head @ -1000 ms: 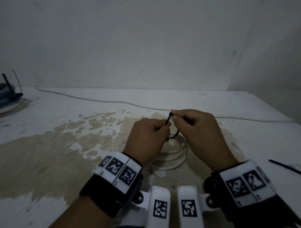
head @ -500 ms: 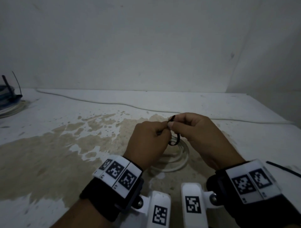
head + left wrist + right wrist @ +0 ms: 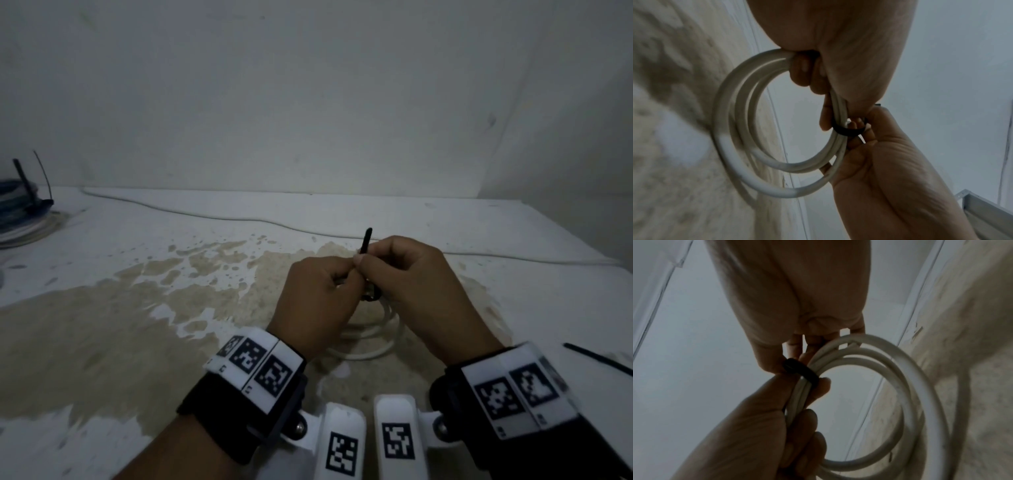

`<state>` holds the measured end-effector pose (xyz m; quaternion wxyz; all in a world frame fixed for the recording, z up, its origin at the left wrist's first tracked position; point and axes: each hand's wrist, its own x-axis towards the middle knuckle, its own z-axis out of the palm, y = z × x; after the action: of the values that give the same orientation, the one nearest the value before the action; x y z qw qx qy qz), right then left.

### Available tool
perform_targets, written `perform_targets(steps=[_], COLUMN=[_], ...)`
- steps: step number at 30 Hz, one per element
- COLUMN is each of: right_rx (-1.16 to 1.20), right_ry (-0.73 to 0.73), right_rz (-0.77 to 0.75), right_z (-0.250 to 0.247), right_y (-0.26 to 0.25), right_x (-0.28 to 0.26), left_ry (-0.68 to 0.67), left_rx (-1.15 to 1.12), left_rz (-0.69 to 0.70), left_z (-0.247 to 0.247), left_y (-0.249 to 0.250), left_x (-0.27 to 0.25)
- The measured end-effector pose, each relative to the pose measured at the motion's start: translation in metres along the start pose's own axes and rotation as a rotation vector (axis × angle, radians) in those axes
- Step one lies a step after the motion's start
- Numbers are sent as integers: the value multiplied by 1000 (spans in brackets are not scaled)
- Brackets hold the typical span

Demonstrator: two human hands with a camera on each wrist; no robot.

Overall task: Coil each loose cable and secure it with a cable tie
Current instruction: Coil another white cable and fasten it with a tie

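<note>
Two hands meet over the stained white surface (image 3: 102,342), both working one thin black plastic cable tie (image 3: 849,130) looped round the bunched turns of a coiled white round cable (image 3: 731,129). The left hand (image 3: 317,301) has its fingers curled round the bundle just beside the loop, holding the coil clear of the surface. The right hand (image 3: 414,291) pinches the tie where it closes; its free tail pokes up and away from the person, above the knuckles. That tail's long axis runs nearly upright, so a tightening pull would likely go along it, with the right hand the nearer one. The loop looks slack on one side, probably not yet cinched. Another white cable (image 3: 239,219) lies loose along the far edge.
</note>
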<state>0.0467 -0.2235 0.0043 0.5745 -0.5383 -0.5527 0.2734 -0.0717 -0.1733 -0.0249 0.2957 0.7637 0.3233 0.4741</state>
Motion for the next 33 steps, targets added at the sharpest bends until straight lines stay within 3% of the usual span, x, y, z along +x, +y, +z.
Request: perform_targets(steps=[5,10,16,26,30,33], right_rx=[-32,93,116,-199,-158,-241], right_ry=[115,188,162,26,151,146], right_rz=[-49,-25,-15,-123,-131,-130], right_z=[-4,-6,-3,-1,-3,-5], right_y=[1,2,3,2,5,8], right_x=[2,4,3,0,4,6], left_ry=[-43,-41,-39,-27,-52,-81], left_rx=[-30,-250,-317,-219,-298,-348], left_rz=[-121,-287,-265,-149,-226,-296], left_z=[-1,-4,-1,1,3,4], left_y=[2,7,10,8,9,11], left_x=[2,4,0,-2,0,0])
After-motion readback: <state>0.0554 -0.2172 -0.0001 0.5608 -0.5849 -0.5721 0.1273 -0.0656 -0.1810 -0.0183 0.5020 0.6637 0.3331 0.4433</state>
